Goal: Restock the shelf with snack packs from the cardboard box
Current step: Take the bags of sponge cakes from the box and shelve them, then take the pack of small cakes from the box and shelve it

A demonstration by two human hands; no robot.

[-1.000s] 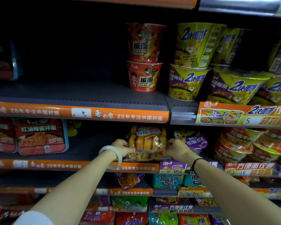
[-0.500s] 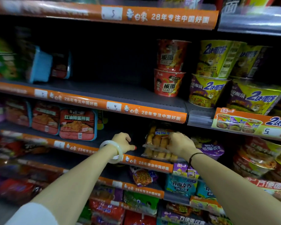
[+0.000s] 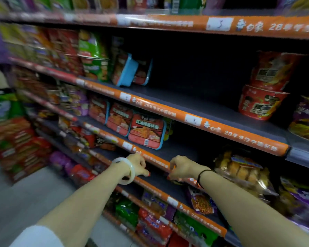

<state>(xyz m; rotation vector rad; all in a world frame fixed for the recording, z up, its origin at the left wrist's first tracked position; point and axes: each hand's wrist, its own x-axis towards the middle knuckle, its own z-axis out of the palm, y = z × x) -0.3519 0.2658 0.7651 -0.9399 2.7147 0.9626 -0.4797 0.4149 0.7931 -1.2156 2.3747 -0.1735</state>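
A clear snack pack of golden cakes (image 3: 243, 172) stands on the dark shelf (image 3: 178, 150) at the right, behind the orange price strip. My right hand (image 3: 181, 168) hovers to the left of the pack, apart from it, fingers loosely curled and holding nothing. My left hand (image 3: 137, 164), with a pale bangle on the wrist, hangs in front of the same shelf edge, fingers curled downward and empty. The cardboard box is out of view.
Red tray packs with blue rims (image 3: 146, 131) stand on the same shelf to the left. Red noodle bowls (image 3: 264, 97) are stacked on the shelf above. Bagged snacks (image 3: 202, 204) fill the lower shelves. Grey floor (image 3: 25, 198) lies at the lower left.
My right hand has let go of the cake pack and pulled away to the left. The view has swung left, and the pack stays on the shelf.
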